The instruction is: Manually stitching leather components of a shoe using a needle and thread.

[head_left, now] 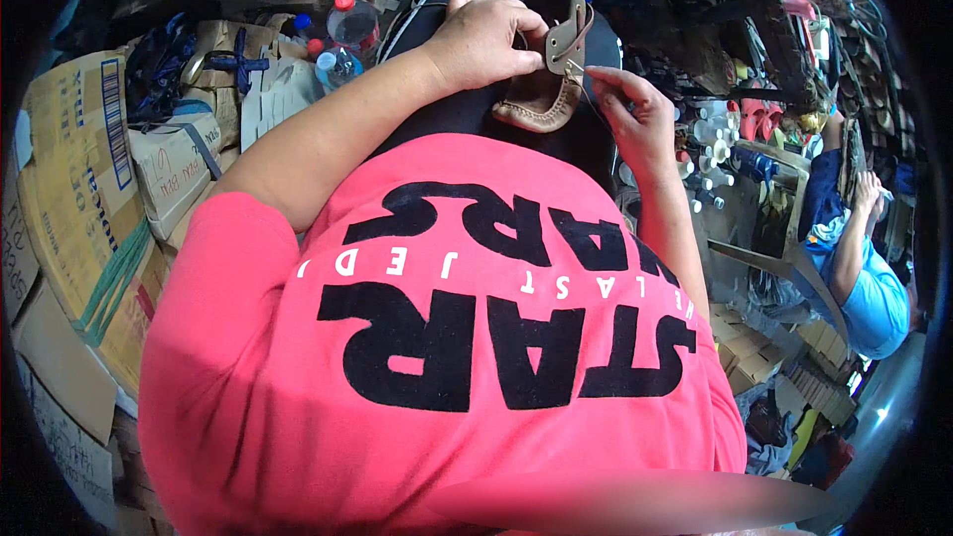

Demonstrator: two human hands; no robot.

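Brown shoe [544, 89] gripped under left hand [486, 40]; right hand [635, 114] pinches thread beside it.

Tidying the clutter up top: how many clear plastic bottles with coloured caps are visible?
2: a red-capped clear bottle above the left hand, and a blue-capped one just below it. Others may be hidden.

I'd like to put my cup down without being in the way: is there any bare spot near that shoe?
Hardly. The only open patch is the dark lap under the left hand, beside the brown shoe. Left is packed with cardboard boxes and plastic bottles; right of the right hand is crowded with white spools.
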